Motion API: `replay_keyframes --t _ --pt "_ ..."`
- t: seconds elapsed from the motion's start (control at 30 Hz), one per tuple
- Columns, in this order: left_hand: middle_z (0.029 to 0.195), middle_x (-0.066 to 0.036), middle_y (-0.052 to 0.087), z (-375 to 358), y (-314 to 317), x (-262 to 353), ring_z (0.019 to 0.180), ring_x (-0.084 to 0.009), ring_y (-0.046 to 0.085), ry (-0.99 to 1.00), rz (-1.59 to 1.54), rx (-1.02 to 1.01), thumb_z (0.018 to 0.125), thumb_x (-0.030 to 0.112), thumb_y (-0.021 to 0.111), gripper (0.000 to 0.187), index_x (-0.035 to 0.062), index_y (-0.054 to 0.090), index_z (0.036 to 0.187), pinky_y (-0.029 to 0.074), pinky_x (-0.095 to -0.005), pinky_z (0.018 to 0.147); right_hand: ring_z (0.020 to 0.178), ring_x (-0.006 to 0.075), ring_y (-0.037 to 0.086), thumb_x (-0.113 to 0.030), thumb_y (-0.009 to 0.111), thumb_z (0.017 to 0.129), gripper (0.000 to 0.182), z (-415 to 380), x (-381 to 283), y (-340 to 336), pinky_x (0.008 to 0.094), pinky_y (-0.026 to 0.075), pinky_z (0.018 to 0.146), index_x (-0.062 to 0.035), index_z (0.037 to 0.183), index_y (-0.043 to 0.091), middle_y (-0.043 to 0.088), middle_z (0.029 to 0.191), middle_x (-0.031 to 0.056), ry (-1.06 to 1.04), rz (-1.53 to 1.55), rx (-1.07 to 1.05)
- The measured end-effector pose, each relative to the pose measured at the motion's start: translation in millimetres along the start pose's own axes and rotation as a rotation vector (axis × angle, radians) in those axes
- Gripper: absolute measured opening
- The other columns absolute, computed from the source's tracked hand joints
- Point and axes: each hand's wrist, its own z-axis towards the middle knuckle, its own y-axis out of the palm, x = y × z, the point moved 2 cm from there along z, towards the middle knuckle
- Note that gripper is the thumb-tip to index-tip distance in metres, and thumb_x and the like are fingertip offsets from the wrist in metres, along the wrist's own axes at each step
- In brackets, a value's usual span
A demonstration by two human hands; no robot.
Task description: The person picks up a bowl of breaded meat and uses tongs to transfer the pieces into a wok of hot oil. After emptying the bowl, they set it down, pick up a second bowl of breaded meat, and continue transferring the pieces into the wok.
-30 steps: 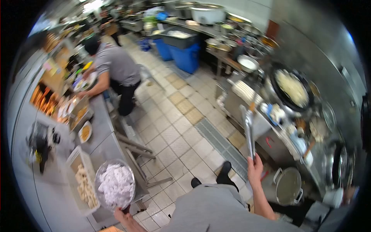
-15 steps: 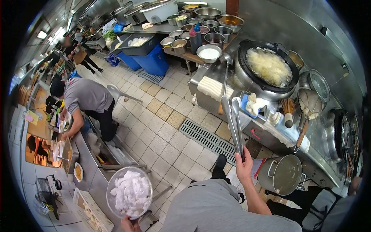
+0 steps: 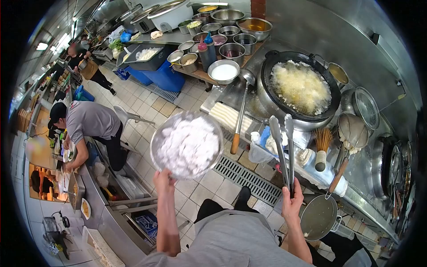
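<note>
My left hand (image 3: 164,180) grips the rim of a metal mixing bowl (image 3: 155,153), holding it out over the floor. White, flour-coated pieces (image 3: 189,144) fill the bowl. In my right hand (image 3: 292,198) is a pair of metal tongs (image 3: 280,149), gripped near the lower end, with the two arms apart and pointing up toward the stove. Nothing sits between the tong tips. Beyond them, a black wok (image 3: 269,95) holds bubbling oil with pale yellow food (image 3: 300,86) frying in it.
A ladle (image 3: 242,115) lies across the counter edge beside a folded towel (image 3: 229,115). A bamboo brush (image 3: 322,147) and a strainer (image 3: 352,131) rest right of the tongs. A large pot (image 3: 318,218) stands low at right. A co-worker (image 3: 95,120) bends over the left counter.
My left hand has brought the bowl up and to the right, away from the left counter. The tongs have shifted slightly right, and my view has turned a little.
</note>
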Motion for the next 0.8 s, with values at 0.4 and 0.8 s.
replay_keyframes --t 0.4,0.8 --pt "0.086 -0.011 0.062 90 167 -23 0.064 -0.0223 0.064 -0.120 0.006 -0.348 0.074 -0.007 0.054 0.023 -0.0021 0.055 0.097 0.057 -0.0372 0.050 0.078 0.0106 0.055 -0.013 0.061 0.095 0.038 -2 -28 24 0.0267 0.047 0.068 0.0068 0.127 0.053 0.062 0.086 0.0068 0.089 -0.140 0.133" --pt "0.082 -0.011 0.065 110 145 -19 0.063 -0.0164 0.065 0.155 0.483 -0.512 0.086 0.007 0.057 0.017 -0.0072 0.060 0.095 0.056 -0.0302 0.053 0.069 0.0315 0.065 -0.014 0.073 0.080 0.039 116 -164 84 0.0412 0.049 0.058 -0.0046 0.117 0.066 0.065 0.078 0.0128 -0.398 -0.870 -0.293"
